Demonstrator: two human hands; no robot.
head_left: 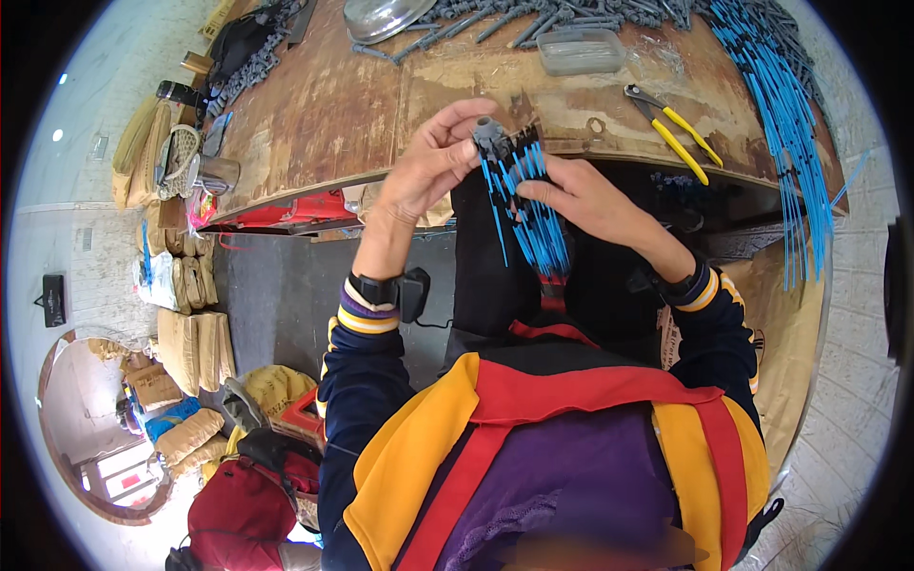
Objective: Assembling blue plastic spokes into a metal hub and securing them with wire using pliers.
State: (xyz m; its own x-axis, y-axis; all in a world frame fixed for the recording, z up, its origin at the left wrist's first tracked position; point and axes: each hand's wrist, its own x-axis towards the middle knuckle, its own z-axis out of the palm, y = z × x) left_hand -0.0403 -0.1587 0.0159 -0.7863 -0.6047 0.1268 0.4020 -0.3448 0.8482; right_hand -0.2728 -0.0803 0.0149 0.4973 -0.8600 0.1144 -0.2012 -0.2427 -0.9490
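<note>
Close to the near edge of the wooden table, my left hand [428, 164] pinches a grey ribbed plastic fitting [489, 139] between thumb and fingers. A few thin blue rods hang down just below it; whether they are fixed to the fitting I cannot tell. My right hand [595, 202] is closed around a bundle of thin blue rods [545, 238] with black ends, its thumb lying across them. The black ends point up towards the table, right beside the fitting. My right fingertips are hidden behind the bundle.
On the wooden table [314, 105] lie yellow-handled pliers [676, 138], a clear plastic box [581, 51], a metal bowl [386, 14] and a heap of grey plastic parts [571, 14]. Many long blue rods [776, 124] hang over the right edge. Brown paper packages [195, 352] stand at left.
</note>
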